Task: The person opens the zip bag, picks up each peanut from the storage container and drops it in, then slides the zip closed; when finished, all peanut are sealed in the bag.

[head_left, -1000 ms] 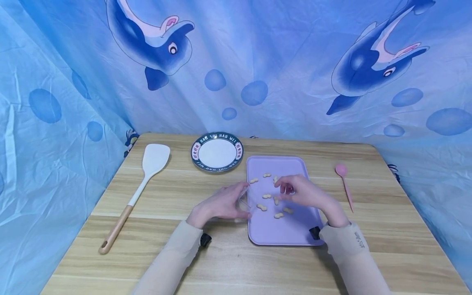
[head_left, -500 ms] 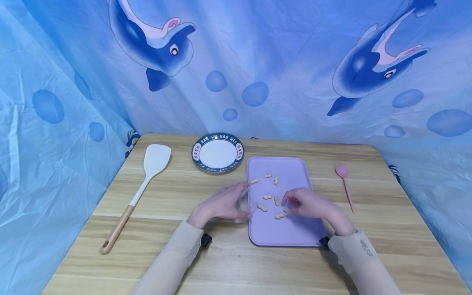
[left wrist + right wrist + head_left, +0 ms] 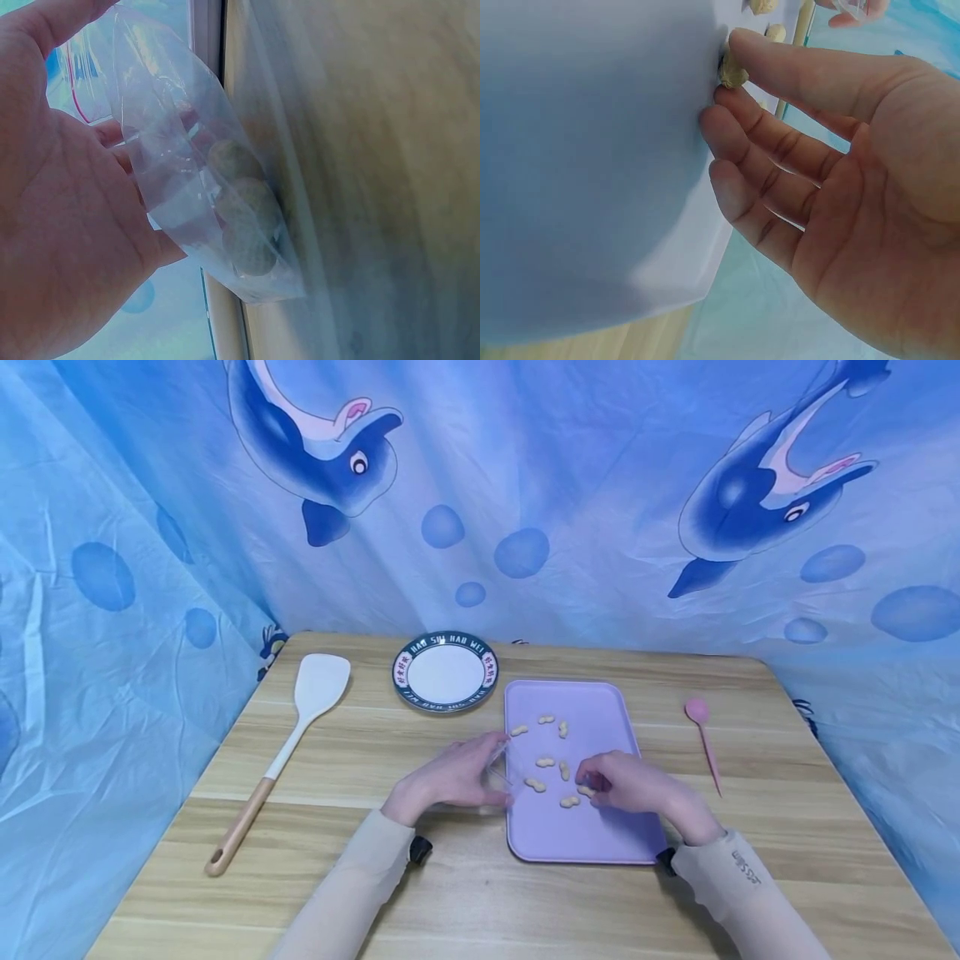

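Note:
My left hand holds a clear zip bag by its mouth, just left of the purple tray. Through the thin plastic, unshelled peanuts show at the bottom of the bag. Over the tray's right side, my right hand has thumb and fingertips around a peanut, which still touches or nearly touches the surface. In the right wrist view the same peanut sits between thumb and index finger. Several other peanuts lie scattered on the tray to its left and farther back.
A plate with a dark patterned rim stands behind and left of the tray. At far left lies a white spatula with a wooden handle. A pink spoon lies right of the tray. A blue dolphin curtain hangs behind the table.
My right hand has come down from the tray's middle toward the near right, to a peanut there, and its fingers have closed in on it. The left hand stays in place with the bag.

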Action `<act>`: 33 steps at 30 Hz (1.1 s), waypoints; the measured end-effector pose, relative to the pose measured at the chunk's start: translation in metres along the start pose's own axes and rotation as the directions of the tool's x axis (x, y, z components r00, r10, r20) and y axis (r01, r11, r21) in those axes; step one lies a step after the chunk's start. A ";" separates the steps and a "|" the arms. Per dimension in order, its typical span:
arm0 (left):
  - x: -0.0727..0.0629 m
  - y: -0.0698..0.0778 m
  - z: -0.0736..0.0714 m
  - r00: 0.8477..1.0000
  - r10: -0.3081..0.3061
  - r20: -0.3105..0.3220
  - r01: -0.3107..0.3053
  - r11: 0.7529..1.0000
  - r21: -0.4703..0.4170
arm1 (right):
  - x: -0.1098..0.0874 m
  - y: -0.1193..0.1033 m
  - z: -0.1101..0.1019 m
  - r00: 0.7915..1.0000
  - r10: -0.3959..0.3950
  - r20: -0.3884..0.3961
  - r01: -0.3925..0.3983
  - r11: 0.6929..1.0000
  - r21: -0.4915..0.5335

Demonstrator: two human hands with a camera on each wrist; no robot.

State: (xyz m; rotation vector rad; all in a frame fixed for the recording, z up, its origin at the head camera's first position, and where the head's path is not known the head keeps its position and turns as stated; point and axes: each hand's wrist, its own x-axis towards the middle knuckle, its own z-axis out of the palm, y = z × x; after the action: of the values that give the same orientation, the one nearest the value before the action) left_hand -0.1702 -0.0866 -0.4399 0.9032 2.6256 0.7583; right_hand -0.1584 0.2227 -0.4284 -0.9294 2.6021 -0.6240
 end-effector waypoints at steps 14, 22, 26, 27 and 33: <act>0.000 -0.001 0.001 1.000 0.000 0.006 0.000 1.000 -0.005 | -0.001 0.000 0.001 1.000 0.009 -0.007 -0.009 1.000 0.028; 0.000 -0.001 0.001 1.000 0.013 -0.005 -0.013 1.000 -0.017 | 0.001 -0.003 -0.006 0.997 -0.016 -0.081 0.021 0.998 0.053; 0.000 -0.001 0.001 1.000 0.015 -0.004 -0.015 1.000 -0.017 | 0.005 -0.007 -0.011 0.990 -0.052 -0.128 0.061 0.996 0.067; 0.001 -0.001 0.001 1.000 0.016 -0.004 -0.016 1.000 -0.015 | 0.006 -0.008 -0.012 0.989 -0.055 -0.138 0.065 0.995 0.071; 0.001 0.000 -0.001 1.000 0.015 -0.003 -0.015 1.000 -0.015 | 0.015 -0.014 -0.015 0.981 -0.041 -0.188 0.056 0.995 0.079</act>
State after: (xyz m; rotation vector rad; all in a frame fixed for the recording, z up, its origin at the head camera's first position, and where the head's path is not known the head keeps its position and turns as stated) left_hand -0.1711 -0.0865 -0.4396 0.9189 2.6153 0.7820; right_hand -0.1681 0.2076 -0.4107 -0.9522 2.6977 -0.8651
